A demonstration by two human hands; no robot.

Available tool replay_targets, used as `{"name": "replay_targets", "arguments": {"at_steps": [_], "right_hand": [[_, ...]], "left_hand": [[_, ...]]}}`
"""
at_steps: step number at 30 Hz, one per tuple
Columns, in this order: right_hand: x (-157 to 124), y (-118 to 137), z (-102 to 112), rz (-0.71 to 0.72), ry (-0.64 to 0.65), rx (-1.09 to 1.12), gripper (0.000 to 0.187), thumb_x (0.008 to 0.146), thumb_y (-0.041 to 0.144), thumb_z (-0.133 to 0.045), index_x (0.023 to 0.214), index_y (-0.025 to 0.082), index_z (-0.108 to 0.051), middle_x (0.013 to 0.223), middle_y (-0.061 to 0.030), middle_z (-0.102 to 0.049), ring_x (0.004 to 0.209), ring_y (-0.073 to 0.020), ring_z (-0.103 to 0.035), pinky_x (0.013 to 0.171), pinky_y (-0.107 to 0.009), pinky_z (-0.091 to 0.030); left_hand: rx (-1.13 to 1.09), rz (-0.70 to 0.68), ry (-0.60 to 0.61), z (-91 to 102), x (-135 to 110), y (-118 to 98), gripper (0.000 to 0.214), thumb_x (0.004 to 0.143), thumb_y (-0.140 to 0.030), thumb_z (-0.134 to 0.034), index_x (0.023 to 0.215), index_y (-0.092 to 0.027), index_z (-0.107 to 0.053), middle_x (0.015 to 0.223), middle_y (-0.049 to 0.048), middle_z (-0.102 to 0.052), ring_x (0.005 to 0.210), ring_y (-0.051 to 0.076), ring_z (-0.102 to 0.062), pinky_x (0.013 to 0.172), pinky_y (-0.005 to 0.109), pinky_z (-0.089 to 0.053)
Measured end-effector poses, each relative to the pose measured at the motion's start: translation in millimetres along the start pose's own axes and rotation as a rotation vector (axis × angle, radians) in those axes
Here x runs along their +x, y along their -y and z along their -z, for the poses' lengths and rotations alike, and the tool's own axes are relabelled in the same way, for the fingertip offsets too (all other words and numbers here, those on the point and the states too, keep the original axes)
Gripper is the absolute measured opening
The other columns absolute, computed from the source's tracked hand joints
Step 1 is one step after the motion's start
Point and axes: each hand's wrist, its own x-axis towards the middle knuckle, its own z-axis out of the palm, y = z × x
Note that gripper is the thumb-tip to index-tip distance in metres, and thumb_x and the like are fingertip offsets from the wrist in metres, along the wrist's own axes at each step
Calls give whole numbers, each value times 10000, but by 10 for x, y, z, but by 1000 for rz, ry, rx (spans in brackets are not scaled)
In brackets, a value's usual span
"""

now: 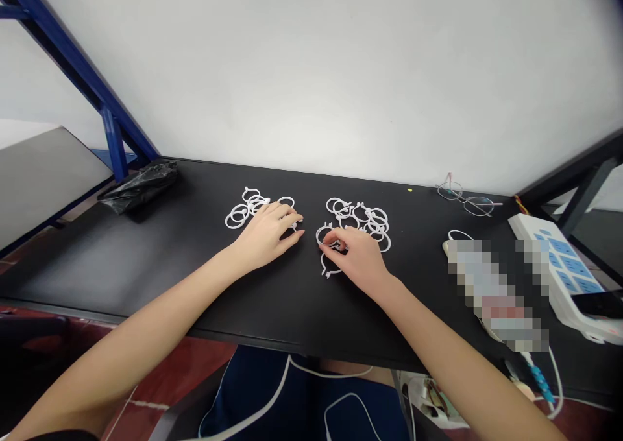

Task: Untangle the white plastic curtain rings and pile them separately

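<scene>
Two loose groups of white plastic rings, each ring with a small clip-like tab, lie on the black table [204, 181]. Over the left group of rings [237, 216] rests my left hand [267, 233], its fingers spread and partly covering them. My right hand [353, 253] is at the near side of the right group of rings [377, 220]. Its thumb and index finger pinch the edge of a white ring [322, 235]. Another white ring [327, 269] lies partly under that hand, with its tabs toward me.
A crumpled black plastic bag [141, 185] lies at the far left. On the right are eyeglasses [479, 205], a blurred-out phone [491, 298] with a charging cable [540, 382], and a white power strip [559, 266]. Blue metal frame bars [73, 52] slant upward at left; a pale wall [311, 71] stands behind.
</scene>
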Motion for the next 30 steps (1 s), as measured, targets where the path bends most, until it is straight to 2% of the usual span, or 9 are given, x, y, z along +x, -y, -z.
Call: {"name": "replay_targets", "arguments": {"at_steps": [9,13,17,21,27,30], "right_hand": [[1,2,-12,8,-40,71,115,827,137,-622,776,234,-657,746,23,-713,617,-142,-566,646,-279,-433],[-3,-22,-44,40,-128,129,98,834,160,-619,789,223,-677,684,16,-669,593,-134,-555,615,-269,-441],[-10,-31,-67,154,-250,234,81,854,185,-611,824,211,-682,670,10,-651,560,-115,-550,529,-240,-434],[-22,4,-66,271,-275,298,113,863,135,-582,879,207,-668,754,-4,-679,575,-104,-561,499,-223,-458],[-26,13,-77,403,-285,328,188,865,68,-543,915,209,-656,816,-31,-691,687,-131,-613,559,-234,-528],[-19,-1,-78,445,-307,317,197,868,51,-534,890,206,-654,827,-40,-703,716,-145,-625,584,-256,-536]], "left_hand": [[-37,-18,-3,16,9,-39,263,962,-304,-482,1114,-152,-633,1072,102,-655,1007,251,-576,909,422,-445],[-34,-20,2,11,9,-42,269,963,-306,-483,1114,-141,-633,1077,105,-654,1006,252,-576,908,418,-442],[-62,-34,-12,0,5,-65,304,957,-298,-500,1198,-138,-592,1086,113,-649,1019,255,-572,910,415,-444],[-160,-64,-20,-1,-1,-97,402,959,-294,-504,1338,-162,-483,1057,99,-644,1009,238,-567,923,408,-444],[-304,-54,-49,25,-11,-134,444,939,-282,-530,1360,-183,-428,1100,90,-642,1043,229,-572,968,419,-423],[-318,-62,-36,41,-8,-147,402,927,-317,-554,1298,-181,-479,1093,94,-641,1034,235,-570,960,416,-422]]}}
